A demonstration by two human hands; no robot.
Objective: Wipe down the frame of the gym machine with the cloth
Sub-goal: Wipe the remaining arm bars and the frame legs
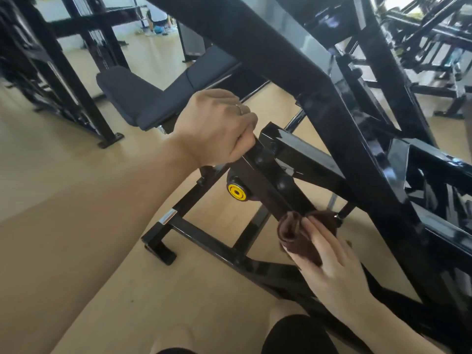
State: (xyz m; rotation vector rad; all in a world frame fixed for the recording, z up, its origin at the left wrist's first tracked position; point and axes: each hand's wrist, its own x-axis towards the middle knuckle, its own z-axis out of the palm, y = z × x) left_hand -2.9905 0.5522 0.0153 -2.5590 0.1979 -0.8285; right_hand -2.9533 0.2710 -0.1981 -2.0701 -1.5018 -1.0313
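Note:
The gym machine's glossy black frame (pixel 309 159) fills the middle and right of the view, with slanted beams and a bolted bracket. My left hand (pixel 217 126) grips the upper end of a slanted black bar of that frame, fingers curled round it. Lower down on the same bar, my right hand (pixel 329 261) holds a dark brown cloth (pixel 296 233) and presses it against the bar's lower end. The cloth is bunched and partly hidden under my fingers.
A yellow round cap (pixel 237 192) sits on the pivot below the bar. A dark padded seat (pixel 143 98) lies behind my left hand. The base rails (pixel 204 238) rest on the light wooden floor (pixel 76 226). More black machines stand at left and far right.

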